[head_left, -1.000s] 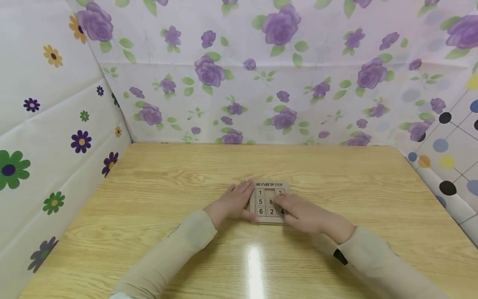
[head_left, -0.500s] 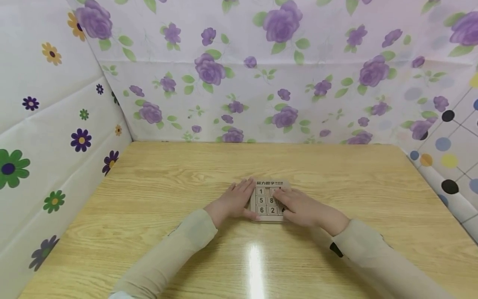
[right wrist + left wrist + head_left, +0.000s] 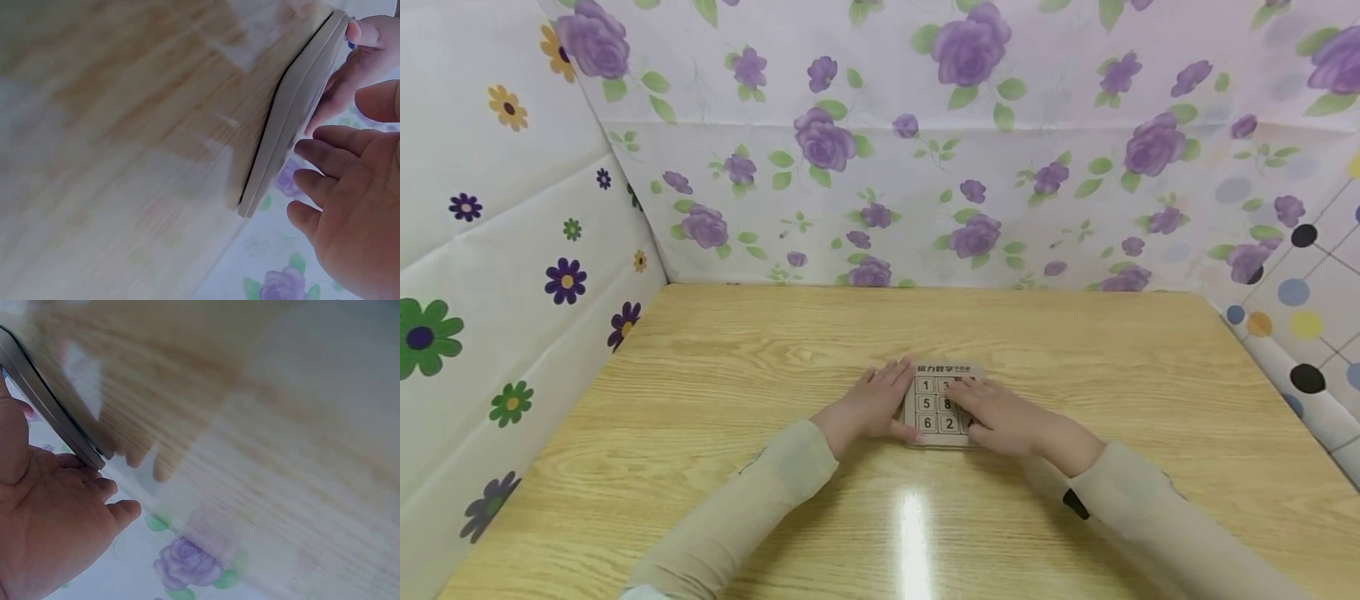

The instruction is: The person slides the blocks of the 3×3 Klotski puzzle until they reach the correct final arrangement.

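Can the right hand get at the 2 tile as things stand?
Probably yes: the right hand is over the right side of the number board, the 2 tile lies uncovered, and the left hand isn't blocking it.

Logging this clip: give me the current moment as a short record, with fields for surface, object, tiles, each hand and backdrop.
Surface: light-brown wood-grain table
Object: pale beige rectangular number board, lying flat
Tiles: square, black-numbered tiles; 1, 5, 8, 6 and 2 readable, 3 partly covered
Left hand: bare left hand along the board's left edge, thumb at its near left corner
Right hand: bare right hand over the board's right side, hiding most of the right column
Backdrop: white covering with purple roses
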The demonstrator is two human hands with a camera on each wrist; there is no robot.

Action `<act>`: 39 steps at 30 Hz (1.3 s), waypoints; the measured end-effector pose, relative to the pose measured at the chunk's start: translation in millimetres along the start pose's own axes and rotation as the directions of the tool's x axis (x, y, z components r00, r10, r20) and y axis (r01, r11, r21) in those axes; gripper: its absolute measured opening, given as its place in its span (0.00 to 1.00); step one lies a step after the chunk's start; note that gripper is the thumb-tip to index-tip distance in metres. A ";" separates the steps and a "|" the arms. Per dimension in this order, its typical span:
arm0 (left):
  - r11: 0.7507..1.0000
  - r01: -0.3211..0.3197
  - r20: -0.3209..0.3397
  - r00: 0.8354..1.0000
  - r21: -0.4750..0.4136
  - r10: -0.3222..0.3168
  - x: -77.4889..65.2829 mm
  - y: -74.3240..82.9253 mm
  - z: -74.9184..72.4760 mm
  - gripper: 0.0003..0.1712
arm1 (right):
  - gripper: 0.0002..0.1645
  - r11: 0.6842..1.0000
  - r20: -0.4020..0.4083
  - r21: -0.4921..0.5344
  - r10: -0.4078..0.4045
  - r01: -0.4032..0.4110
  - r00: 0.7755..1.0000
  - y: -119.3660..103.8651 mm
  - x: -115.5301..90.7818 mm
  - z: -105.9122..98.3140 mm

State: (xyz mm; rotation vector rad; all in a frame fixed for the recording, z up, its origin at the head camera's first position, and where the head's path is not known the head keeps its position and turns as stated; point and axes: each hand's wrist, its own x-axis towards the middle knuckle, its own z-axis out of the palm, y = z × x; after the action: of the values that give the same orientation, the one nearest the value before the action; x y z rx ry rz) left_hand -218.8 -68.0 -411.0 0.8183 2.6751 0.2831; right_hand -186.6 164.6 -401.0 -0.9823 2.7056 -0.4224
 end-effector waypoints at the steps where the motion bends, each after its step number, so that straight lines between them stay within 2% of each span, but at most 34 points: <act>1: 1.000 -0.002 -0.001 1.000 0.000 0.002 0.2 -0.4 0.1 0.66 | 0.33 1.000 -0.008 -0.005 -0.007 0.006 1.000 0.2 -1.9 0.1; 5: 1.000 -0.008 -0.001 1.000 -0.003 0.008 1.1 -0.7 1.6 0.66 | 0.33 0.999 -0.026 -0.021 -0.031 0.030 0.999 -0.1 -13.7 0.9; 10: 1.000 -0.006 -0.007 1.000 -0.009 0.005 0.4 -1.5 1.4 0.66 | 0.32 0.999 -0.001 -0.031 -0.034 0.034 0.999 -1.8 -21.7 0.0; 29: 1.000 0.003 0.001 1.000 -0.001 -0.003 1.2 -1.5 2.6 0.67 | 0.35 0.997 -0.008 -0.080 0.016 -0.017 1.000 6.2 -5.9 -2.8; 33: 1.000 -0.002 -0.003 1.000 -0.001 0.002 0.8 -0.9 3.4 0.67 | 0.34 0.994 -0.028 -0.109 -0.014 0.011 1.000 4.3 -14.2 -0.7; 39: 1.000 -0.003 -0.007 1.000 0.008 0.003 0.8 -1.1 2.8 0.67 | 0.33 0.994 -0.020 -0.096 -0.058 0.056 0.998 -4.7 -35.7 -0.8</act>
State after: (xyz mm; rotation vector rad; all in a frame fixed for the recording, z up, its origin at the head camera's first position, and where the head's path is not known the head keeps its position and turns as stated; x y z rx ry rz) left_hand -218.9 -68.1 -414.1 0.8256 2.6835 0.2767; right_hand -157.4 184.6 -394.4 -1.0892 2.7465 -0.3188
